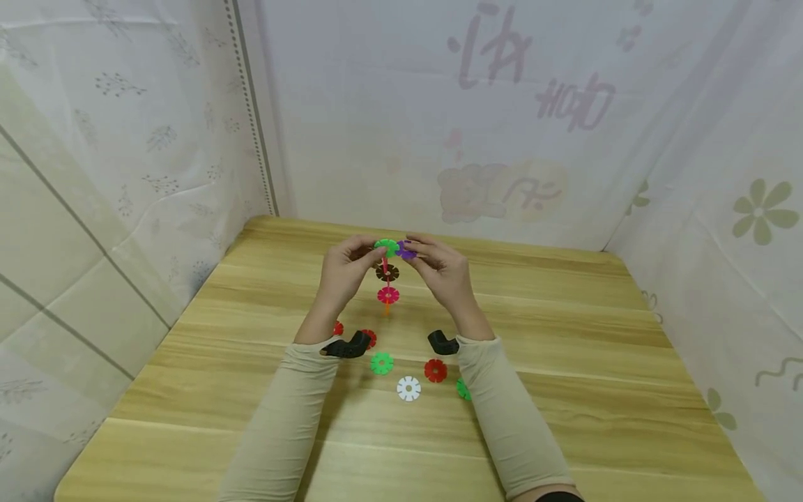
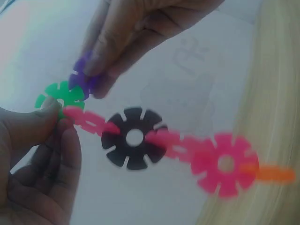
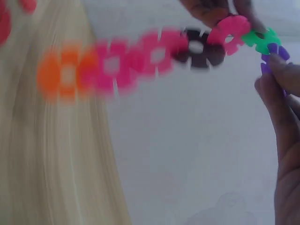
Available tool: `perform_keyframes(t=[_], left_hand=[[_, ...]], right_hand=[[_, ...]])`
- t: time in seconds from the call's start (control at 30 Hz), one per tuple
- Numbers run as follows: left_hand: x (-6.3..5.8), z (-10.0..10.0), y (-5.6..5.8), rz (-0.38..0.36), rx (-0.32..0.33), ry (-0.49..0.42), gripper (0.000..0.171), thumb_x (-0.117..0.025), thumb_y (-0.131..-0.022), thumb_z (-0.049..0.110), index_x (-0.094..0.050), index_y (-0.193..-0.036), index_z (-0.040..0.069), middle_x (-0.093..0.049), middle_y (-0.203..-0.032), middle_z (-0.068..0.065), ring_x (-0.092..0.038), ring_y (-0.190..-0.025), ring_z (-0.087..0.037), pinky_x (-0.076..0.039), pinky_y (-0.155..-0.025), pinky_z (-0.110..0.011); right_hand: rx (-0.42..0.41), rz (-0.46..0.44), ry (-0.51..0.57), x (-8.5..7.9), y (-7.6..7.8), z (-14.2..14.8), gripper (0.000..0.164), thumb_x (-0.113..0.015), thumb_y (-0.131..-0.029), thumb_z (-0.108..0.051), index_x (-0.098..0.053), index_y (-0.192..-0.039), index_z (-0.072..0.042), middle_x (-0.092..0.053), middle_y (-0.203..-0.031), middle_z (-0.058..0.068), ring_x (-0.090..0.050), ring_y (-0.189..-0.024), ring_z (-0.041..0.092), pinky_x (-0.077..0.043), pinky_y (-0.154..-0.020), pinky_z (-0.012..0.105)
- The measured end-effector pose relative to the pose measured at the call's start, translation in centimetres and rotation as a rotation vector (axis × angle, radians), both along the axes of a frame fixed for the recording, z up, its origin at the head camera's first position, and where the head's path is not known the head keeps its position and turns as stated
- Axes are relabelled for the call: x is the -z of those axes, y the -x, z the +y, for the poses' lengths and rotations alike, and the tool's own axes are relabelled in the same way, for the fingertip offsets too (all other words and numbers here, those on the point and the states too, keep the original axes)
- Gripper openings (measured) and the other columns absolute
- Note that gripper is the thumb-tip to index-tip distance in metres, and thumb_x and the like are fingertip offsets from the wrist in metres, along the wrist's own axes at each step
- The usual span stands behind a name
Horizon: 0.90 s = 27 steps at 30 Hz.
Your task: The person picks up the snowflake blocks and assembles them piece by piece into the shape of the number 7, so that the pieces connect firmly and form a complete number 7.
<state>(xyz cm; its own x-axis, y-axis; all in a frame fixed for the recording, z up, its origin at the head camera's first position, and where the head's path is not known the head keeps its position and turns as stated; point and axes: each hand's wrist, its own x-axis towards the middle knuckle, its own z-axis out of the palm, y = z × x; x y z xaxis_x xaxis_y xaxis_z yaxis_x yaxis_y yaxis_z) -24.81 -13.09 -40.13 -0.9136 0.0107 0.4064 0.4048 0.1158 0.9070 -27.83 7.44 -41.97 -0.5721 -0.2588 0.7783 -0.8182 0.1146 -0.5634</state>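
My left hand (image 1: pixel 343 273) pinches a green notched disc (image 2: pixel 63 93) between thumb and fingers. From that disc hangs a chain of interlocked discs: a pink one, a dark brown disc (image 2: pixel 117 149), another pink one, a deep pink disc (image 2: pixel 211 177) and an orange disc (image 3: pixel 49 77) at the far end. With thumb and fingertips, my right hand (image 1: pixel 447 273) pinches a purple disc (image 3: pixel 265 68) at the green disc's edge. The two overlap in the wrist views; whether their notches are fully engaged I cannot tell. Fingers cover part of both discs.
On the wooden table (image 1: pixel 564 390) below lie a white disc (image 1: pixel 409 397), a green disc (image 1: pixel 382 371), a red disc (image 1: pixel 436 379) and several others, some partly behind the forearms. Patterned cloth walls (image 1: pixel 376 125) stand at the back and sides.
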Motion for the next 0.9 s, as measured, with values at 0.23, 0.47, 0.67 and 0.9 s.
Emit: perform_keyframes(t=[0.23, 0.47, 0.67, 0.9], left_hand=[[-0.2, 0.0, 0.0, 0.035, -0.040, -0.001, 0.016, -0.077, -0.090, 0.015, -0.077, -0.101, 0.003, -0.072, -0.095, -0.013, -0.069, -0.082, -0.025, -0.057, -0.072, -0.026], [-1.2, 0.1, -0.9, 0.036, -0.029, 0.016, 0.014, -0.073, -0.092, 0.005, -0.074, -0.101, -0.005, -0.071, -0.096, -0.018, -0.069, -0.082, -0.031, -0.057, -0.073, -0.028], [-2.3, 0.0, -1.9, -0.006, 0.056, -0.002, 0.016, -0.071, -0.093, 0.003, -0.071, -0.106, -0.008, -0.072, -0.098, -0.020, -0.071, -0.086, -0.027, -0.059, -0.082, -0.036], [-0.4, -1.1, -0.2, 0.028, 0.187, -0.023, 0.017, -0.069, -0.094, 0.000, -0.071, -0.108, -0.010, -0.072, -0.102, -0.020, -0.072, -0.087, -0.027, -0.060, -0.081, -0.034]], right_hand=[[-0.142, -0.399, 0.169, -0.4, -0.6, 0.1, 0.024, -0.060, -0.100, -0.001, -0.068, -0.121, 0.007, -0.062, -0.132, 0.022, -0.067, -0.112, 0.023, -0.055, -0.094, 0.035], [-0.270, -0.680, 0.322, -0.6, -0.6, 0.2, 0.036, -0.067, -0.098, -0.009, -0.060, -0.131, 0.002, -0.072, -0.100, 0.013, -0.072, -0.082, 0.023, -0.060, -0.072, 0.033], [-0.295, -0.841, 0.341, -0.9, -0.6, 0.6, 0.022, -0.066, -0.098, -0.010, -0.063, -0.116, 0.004, -0.073, -0.093, 0.012, -0.072, -0.079, 0.023, -0.059, -0.066, 0.029], [-0.287, -0.891, 0.339, -1.6, -0.8, 0.9, 0.014, -0.068, -0.097, -0.008, -0.068, -0.107, 0.001, -0.073, -0.094, 0.013, -0.074, -0.077, 0.021, -0.060, -0.066, 0.029]])
